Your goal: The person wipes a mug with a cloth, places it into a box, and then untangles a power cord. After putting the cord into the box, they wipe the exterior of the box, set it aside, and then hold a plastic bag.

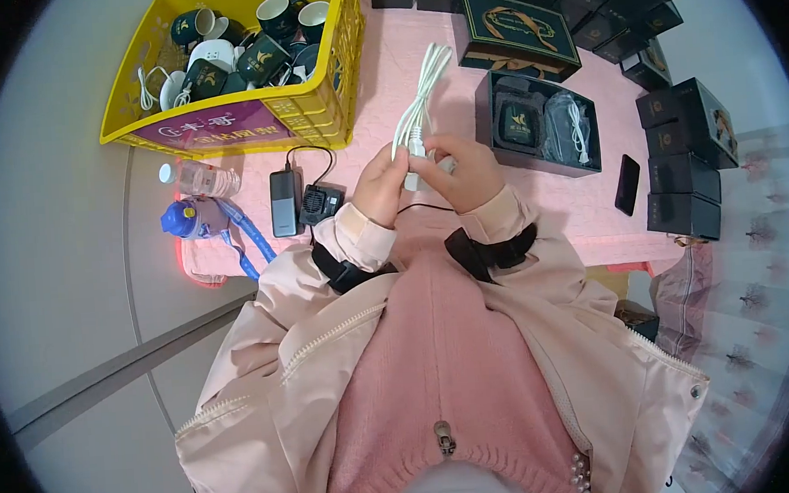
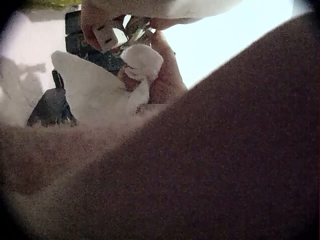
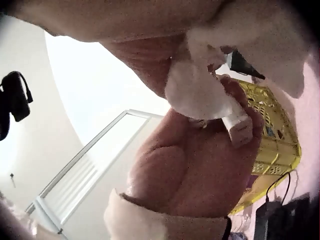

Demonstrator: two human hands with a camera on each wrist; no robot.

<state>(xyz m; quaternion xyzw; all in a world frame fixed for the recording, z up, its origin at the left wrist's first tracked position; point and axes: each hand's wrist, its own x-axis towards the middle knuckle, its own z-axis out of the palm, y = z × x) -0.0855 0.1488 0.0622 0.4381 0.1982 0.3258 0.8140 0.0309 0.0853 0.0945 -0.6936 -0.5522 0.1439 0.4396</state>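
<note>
In the head view both hands meet over the pink-covered table, holding a folded white power cable (image 1: 423, 91). My left hand (image 1: 380, 189) pinches the bundle near its lower end, beside the white plug. The thumb and fingers of my right hand (image 1: 467, 177) grip the cable's lower end from the other side. The plug's squared white end (image 3: 240, 131) sticks out at the left hand's fingers in the right wrist view. A crumpled white wrapping (image 2: 142, 61), like tissue, hangs between the hands. The loops of cable stand up above the fingers.
A yellow crate (image 1: 341, 114) of dark green cups stands at the back left. Near it are a water bottle (image 1: 201, 179), a blue-topped bottle (image 1: 196, 219) and a power bank (image 1: 284, 203). An open gift box (image 1: 505, 157), a phone (image 1: 626, 184) and stacked dark boxes (image 1: 679, 170) lie right.
</note>
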